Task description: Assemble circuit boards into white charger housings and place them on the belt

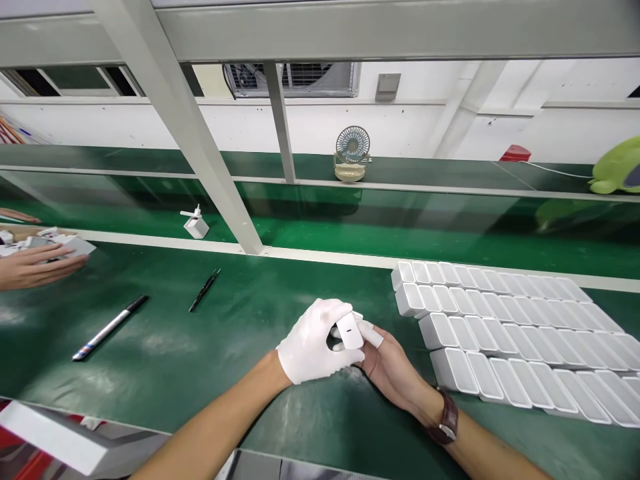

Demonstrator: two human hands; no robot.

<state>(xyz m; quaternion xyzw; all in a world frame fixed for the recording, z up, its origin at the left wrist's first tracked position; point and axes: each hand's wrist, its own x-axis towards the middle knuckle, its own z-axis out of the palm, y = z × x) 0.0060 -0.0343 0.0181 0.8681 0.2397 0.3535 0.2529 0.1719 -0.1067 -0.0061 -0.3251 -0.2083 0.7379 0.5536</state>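
Note:
My left hand, in a white glove, is curled round a small white plastic case held over the green bench mat. My right hand, bare with white finger cots and a brown wristwatch, pinches the same case from the right side. Both hands meet at the middle of the bench, just left of several rows of identical white cases laid side by side.
A black marker and black tweezers lie on the mat to the left. Another person's hand rests on white parts at the far left. A white part, a small fan and a green plush toy sit beyond.

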